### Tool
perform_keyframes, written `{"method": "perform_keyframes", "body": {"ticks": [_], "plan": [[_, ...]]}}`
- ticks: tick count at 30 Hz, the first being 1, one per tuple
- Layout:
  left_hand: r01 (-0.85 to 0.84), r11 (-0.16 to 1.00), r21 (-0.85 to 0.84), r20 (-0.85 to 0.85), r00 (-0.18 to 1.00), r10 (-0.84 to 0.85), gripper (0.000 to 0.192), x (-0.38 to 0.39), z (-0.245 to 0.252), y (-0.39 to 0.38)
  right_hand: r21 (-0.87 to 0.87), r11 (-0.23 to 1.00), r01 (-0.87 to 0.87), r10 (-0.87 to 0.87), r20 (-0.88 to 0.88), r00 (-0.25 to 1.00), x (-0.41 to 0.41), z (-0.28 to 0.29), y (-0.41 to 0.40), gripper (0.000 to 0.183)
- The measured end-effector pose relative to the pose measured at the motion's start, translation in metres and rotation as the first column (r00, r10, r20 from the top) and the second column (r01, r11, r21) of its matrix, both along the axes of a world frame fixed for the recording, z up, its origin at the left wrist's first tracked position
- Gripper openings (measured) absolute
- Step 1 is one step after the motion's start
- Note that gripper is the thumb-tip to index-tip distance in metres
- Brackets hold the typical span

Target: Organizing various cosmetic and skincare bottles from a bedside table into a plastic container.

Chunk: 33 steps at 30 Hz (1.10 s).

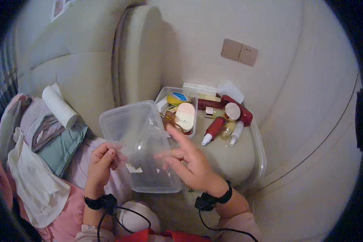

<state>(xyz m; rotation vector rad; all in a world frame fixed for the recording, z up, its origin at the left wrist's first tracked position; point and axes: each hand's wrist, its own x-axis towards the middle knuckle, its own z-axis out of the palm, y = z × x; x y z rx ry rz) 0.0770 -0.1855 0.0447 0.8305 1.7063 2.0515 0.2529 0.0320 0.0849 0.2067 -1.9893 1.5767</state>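
Observation:
A clear plastic container is held tilted in front of me, with small white scraps inside or on it. My left hand grips its left wall, fingers partly seen through the plastic. At its right side is my right hand, index finger extended along the wall and the other fingers bent against it. Behind it stands a second clear bin holding an oval pink-and-white case, a yellow-and-blue item and other small things. Dark red bottles and clear bottles lie to its right.
A paper towel roll, a white cloth and folded clothes lie at left. A padded backrest rises behind. The wall bears a socket plate. Cables hang from both wrist straps.

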Motion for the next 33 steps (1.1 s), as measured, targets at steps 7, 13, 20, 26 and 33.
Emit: {"method": "perform_keyframes", "body": {"ticks": [7,13,20,26,33], "plan": [[-0.06,0.997,-0.046,-0.268,0.962,0.046,0.022,0.008,0.046,0.023,0.142,0.989,0.052,-0.061,0.064,0.996,0.019,0.024,0.029,0.042],[-0.17,0.985,-0.026,-0.262,0.952,0.158,0.022,-0.011,0.086,0.091,-0.172,0.979,0.112,-0.13,-0.098,0.987,0.013,0.02,0.045,0.047],[0.062,0.992,-0.111,-0.122,0.99,-0.076,0.026,-0.096,0.083,0.181,0.226,0.894,0.386,-0.337,-0.229,0.913,-0.018,-0.017,0.085,0.054],[-0.131,0.887,-0.443,-0.411,0.909,-0.072,0.031,-0.146,0.061,0.211,0.259,0.881,0.396,-0.375,-0.127,0.918,-0.044,-0.041,0.094,0.062],[-0.111,0.851,-0.513,-0.525,0.825,-0.209,0.036,-0.126,0.05,0.21,0.322,0.833,0.449,-0.474,-0.002,0.881,-0.044,-0.047,0.088,0.077]]}}
